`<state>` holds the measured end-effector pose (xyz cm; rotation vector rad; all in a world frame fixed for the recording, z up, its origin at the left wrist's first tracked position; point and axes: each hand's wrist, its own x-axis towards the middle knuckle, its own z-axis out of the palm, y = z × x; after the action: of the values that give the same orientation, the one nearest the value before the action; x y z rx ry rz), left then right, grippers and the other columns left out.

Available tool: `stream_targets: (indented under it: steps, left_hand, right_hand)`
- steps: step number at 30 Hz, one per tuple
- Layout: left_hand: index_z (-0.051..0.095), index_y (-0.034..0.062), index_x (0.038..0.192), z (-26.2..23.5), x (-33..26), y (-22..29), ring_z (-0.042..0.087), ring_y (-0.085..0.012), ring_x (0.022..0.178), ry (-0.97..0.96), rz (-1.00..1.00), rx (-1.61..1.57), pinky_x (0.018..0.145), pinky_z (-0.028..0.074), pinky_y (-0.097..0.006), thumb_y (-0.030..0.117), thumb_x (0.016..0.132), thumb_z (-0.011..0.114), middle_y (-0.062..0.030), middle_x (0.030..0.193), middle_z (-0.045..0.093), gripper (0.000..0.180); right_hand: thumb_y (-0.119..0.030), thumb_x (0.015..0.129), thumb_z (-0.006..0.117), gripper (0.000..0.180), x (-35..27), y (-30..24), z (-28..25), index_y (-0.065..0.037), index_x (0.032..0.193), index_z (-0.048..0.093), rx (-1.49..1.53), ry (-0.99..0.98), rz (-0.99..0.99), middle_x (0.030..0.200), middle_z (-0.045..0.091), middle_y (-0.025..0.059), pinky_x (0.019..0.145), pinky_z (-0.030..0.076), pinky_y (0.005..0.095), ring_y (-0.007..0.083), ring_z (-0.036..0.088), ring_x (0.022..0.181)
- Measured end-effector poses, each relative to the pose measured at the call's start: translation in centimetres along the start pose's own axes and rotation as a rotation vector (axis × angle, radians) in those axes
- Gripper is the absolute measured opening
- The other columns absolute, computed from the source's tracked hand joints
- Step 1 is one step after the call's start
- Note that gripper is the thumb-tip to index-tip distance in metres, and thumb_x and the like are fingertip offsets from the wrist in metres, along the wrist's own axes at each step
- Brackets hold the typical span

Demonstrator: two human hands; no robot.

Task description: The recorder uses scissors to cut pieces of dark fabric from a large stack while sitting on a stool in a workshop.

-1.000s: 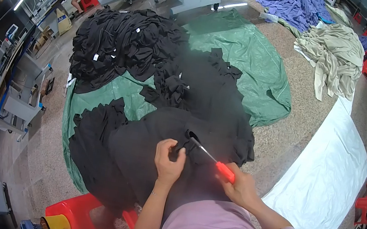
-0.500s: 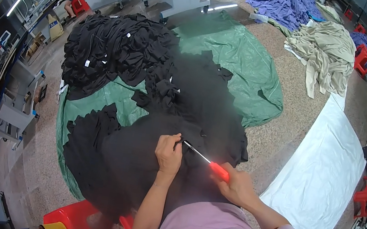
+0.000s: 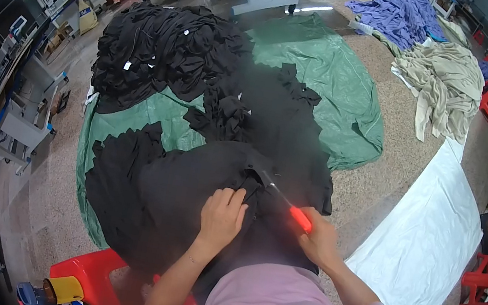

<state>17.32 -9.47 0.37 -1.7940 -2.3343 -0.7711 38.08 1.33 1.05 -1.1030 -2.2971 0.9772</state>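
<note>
Black cloth (image 3: pixel 189 176) lies bunched in front of me, over my lap. My left hand (image 3: pixel 222 216) rests on it with curled fingers, gripping a fold near the middle. In my right hand (image 3: pixel 318 236) is a red-handled tool (image 3: pixel 300 219) with a thin metal shaft; its exact kind I cannot make out. The shaft slants up and left, its far end against the cloth just beyond my left fingertips. That end is blurred against the dark fabric.
A large heap of black garments (image 3: pixel 164 53) lies on a green sheet (image 3: pixel 327 70) ahead. Purple cloth (image 3: pixel 399 17) and beige cloth (image 3: pixel 444 76) are piled far right. A white sheet (image 3: pixel 423 232) and red stools (image 3: pixel 487 280) stand right; another red stool (image 3: pixel 92 282) is near left.
My left hand has moved slightly down and turned its fingers onto the cloth. The tool in my right hand has shifted a little right. The view has tilted slightly.
</note>
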Motion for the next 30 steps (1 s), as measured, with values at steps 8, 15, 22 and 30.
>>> stream_targets:
  steps: [8, 15, 22, 30]
  left_hand:
    - [0.065, -0.0038, 0.088, -1.0, 5.3, -1.7, 0.054, -0.0052, 0.068, -0.283, -0.427, -0.658, 0.06, 0.043, -0.025, 0.008, 0.086, 0.069, -0.002, 0.073, 0.063, 0.013]
    - [0.073, -0.0033, 0.096, 2.8, 9.9, -4.3, 0.057, -0.0119, 0.067, -0.67, -0.271, -0.392, 0.062, 0.045, -0.028, 0.024, 0.082, 0.077, -0.0056, 0.078, 0.066, 0.031]
    - [0.068, -0.0061, 0.095, 3.6, 10.2, -6.9, 0.067, -0.0192, 0.074, -0.531, -0.98, -1.197, 0.064, 0.052, -0.031, 0.014, 0.092, 0.063, -0.0114, 0.086, 0.07, 0.021]
    - [0.068, -0.0001, 0.095, 3.9, 9.0, -8.6, 0.068, -0.0163, 0.081, -0.681, -0.801, -1.459, 0.079, 0.055, -0.031, 0.014, 0.096, 0.059, -0.0075, 0.091, 0.071, 0.016]
  right_hand:
    - [-0.031, 0.085, 0.073, 0.028, -0.5, -0.1, -0.2, -0.011, 0.102, 0.064, 0.042, -0.026, 0.019, 0.085, 0.067, 0.0138, 0.063, 0.051, 0.0432, 0.0373, 0.066, 0.075]
    - [-0.032, 0.086, 0.072, 0.026, -0.9, 0.5, -1.8, -0.012, 0.101, 0.064, 0.001, 0.038, 0.04, 0.082, 0.067, 0.0156, 0.062, 0.05, 0.0452, 0.0393, 0.066, 0.073]
    - [-0.041, 0.085, 0.072, 0.032, -1.4, 1.0, -2.4, -0.014, 0.098, 0.064, -0.015, 0.084, 0.143, 0.073, 0.067, 0.0152, 0.059, 0.049, 0.0467, 0.0394, 0.066, 0.07]
    - [-0.046, 0.088, 0.067, 0.037, -0.3, -1.3, -1.5, -0.009, 0.092, 0.06, -0.14, 0.0, 0.022, 0.067, 0.065, 0.0163, 0.053, 0.048, 0.0487, 0.0397, 0.064, 0.062]
